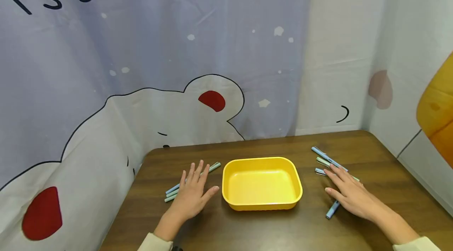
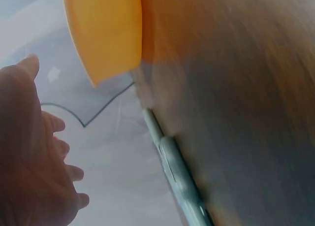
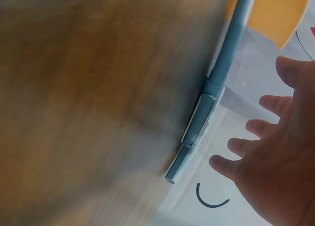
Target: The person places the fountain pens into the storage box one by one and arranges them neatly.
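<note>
Both hands are held above the table with fingers spread, holding nothing. My left hand [image 1: 191,197] hovers over a small group of pens, with a blue pen [image 1: 172,189] and a green pen [image 1: 214,167] sticking out from beneath it. In the left wrist view a gap separates the hand [image 2: 34,162] from a greenish pen [image 2: 174,162]. My right hand [image 1: 352,194] hovers over several crossed pens, among them a long blue pen [image 1: 323,154] and a pale green pen [image 1: 322,161]. The right wrist view shows a blue clip pen [image 3: 199,118] apart from the fingers. Parts of both groups are hidden.
Between the hands a yellow rectangular tray [image 1: 262,206] stands on the brown wooden table [image 1: 269,229], with nothing inside it. A printed curtain [image 1: 247,58] hangs close behind the table's back edge and along its sides.
</note>
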A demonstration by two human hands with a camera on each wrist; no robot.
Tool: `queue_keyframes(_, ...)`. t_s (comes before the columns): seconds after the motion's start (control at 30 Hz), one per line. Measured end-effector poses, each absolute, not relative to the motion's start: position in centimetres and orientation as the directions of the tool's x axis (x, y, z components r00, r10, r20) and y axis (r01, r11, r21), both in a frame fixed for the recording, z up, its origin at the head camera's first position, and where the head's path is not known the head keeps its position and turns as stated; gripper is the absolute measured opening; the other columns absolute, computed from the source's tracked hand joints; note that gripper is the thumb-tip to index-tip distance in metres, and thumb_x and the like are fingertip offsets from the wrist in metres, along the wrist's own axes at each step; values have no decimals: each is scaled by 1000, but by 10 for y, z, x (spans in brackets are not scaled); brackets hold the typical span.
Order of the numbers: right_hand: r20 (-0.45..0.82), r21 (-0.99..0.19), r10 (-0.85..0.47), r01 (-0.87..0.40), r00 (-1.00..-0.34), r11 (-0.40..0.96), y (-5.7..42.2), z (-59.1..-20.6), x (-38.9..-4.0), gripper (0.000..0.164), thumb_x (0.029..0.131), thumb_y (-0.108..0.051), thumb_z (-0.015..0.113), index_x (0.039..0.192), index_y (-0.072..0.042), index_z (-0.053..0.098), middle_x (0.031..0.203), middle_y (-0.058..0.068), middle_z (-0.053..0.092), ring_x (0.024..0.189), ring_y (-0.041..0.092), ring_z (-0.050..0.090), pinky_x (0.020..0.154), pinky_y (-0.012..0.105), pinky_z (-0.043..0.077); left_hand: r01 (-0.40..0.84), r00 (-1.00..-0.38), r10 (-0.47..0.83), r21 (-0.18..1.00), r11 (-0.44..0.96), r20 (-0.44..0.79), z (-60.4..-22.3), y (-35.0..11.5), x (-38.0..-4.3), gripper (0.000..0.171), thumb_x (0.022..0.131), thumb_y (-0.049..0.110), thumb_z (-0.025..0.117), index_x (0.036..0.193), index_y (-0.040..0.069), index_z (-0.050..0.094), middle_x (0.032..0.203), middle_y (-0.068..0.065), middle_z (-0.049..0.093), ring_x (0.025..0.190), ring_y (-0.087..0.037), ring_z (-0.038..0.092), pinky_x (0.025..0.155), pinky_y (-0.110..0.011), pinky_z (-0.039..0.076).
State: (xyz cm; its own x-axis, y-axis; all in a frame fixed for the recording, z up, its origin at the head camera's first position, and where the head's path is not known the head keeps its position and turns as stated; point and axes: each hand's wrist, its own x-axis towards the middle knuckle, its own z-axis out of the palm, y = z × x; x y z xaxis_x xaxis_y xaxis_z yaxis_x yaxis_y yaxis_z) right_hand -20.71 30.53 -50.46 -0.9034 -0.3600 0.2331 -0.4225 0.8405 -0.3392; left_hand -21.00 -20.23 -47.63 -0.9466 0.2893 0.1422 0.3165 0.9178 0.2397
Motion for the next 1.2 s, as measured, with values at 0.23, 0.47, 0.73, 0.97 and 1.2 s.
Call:
queue_keyframes(0.23,279,-263,-403,-473,-872,841,313,-511,-198,59,97,-33,68,145,-3,52,153,26,42,133,54,42,96,71,40,362,-931,337,253,897,140,-476,-185,-213,82,102,64,40,164,15,17,170,-5,1,156,-33,-3,122,-62,1)
queue_keyframes(0.47,300,-227,-426,-498,-854,837,318,-519,-191,53,93,-23,74,140,-6,58,148,21,48,134,42,46,104,58,40,404,-914,376,247,881,155,-475,-175,-215,84,102,64,42,163,12,18,171,-9,5,156,-37,3,120,-66,7)
queue_keyframes(0.73,257,-216,-457,-511,-852,832,317,-526,-185,62,79,-6,80,137,-7,61,147,20,50,127,45,50,92,63,46,406,-914,386,253,878,128,-477,-171,-218,85,101,62,47,164,14,15,171,-7,5,157,-33,1,121,-65,6)
queue_keyframes(0.97,317,-145,-508,-570,-801,808,322,-530,-182,63,72,-4,85,131,-14,67,137,14,60,125,42,53,97,56,47,426,-903,423,283,859,75,-483,-159,-221,90,99,64,49,164,14,13,171,-8,6,157,-34,1,121,-64,5)
queue_keyframes(1.2,359,-58,-596,-654,-719,754,323,-529,-191,54,69,-3,88,118,-18,71,117,-2,65,108,28,63,85,56,52,435,-898,436,250,865,55,-487,-152,-224,90,98,67,47,163,11,19,170,-12,7,156,-37,5,121,-65,9)
